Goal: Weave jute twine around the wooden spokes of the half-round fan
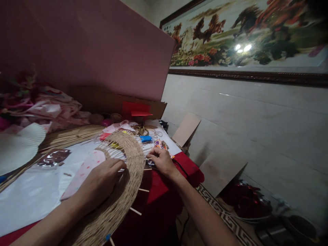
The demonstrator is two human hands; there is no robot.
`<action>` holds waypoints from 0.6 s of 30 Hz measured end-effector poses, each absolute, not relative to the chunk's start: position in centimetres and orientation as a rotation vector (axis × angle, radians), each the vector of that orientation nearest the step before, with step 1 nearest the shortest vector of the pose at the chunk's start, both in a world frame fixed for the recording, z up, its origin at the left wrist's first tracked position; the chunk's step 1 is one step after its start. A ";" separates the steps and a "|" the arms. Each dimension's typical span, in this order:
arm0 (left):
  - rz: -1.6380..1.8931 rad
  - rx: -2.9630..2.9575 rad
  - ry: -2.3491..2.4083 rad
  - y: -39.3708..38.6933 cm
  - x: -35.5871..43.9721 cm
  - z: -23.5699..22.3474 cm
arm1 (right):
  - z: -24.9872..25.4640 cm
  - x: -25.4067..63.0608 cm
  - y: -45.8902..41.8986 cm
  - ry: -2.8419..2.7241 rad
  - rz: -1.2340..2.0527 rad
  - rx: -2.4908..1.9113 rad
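Observation:
A curved band of tan twine, woven over thin wooden sticks, arcs across the near side of the table. Bare stick ends stand out from its outer edge, and more sticks show across the inner gap. My left hand lies over the band's inner part with its fingers curled round it; the fingertips are partly hidden. At the outer edge, my right hand is closed in a pinch, its fingertips next to the weave. Whatever sits between those fingertips is too small to make out. A blue mark shows near the band's lower end.
White sheeting and red cloth cover the table. A blue packet, a brown packet, long thin sticks and white pleated plates lie about. Red pots stand on the floor at right.

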State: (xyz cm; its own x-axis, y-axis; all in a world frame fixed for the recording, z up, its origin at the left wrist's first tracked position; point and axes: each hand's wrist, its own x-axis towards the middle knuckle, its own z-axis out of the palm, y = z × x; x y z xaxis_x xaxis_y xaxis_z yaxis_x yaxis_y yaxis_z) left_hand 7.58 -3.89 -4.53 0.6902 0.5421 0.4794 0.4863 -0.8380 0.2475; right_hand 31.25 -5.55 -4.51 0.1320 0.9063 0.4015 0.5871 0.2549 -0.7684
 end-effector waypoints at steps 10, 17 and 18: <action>0.925 2.769 0.764 -4.4 7.6 -4.1 | -4.0 31.9 -4.9 -1.605 0.331 -1.404; 0.901 2.798 0.733 -4.5 7.7 -4.5 | -2.0 32.9 -4.7 -1.794 0.086 -1.370; 0.894 2.806 0.737 -4.5 7.7 -4.7 | -1.7 32.9 -4.8 -1.840 0.026 -1.367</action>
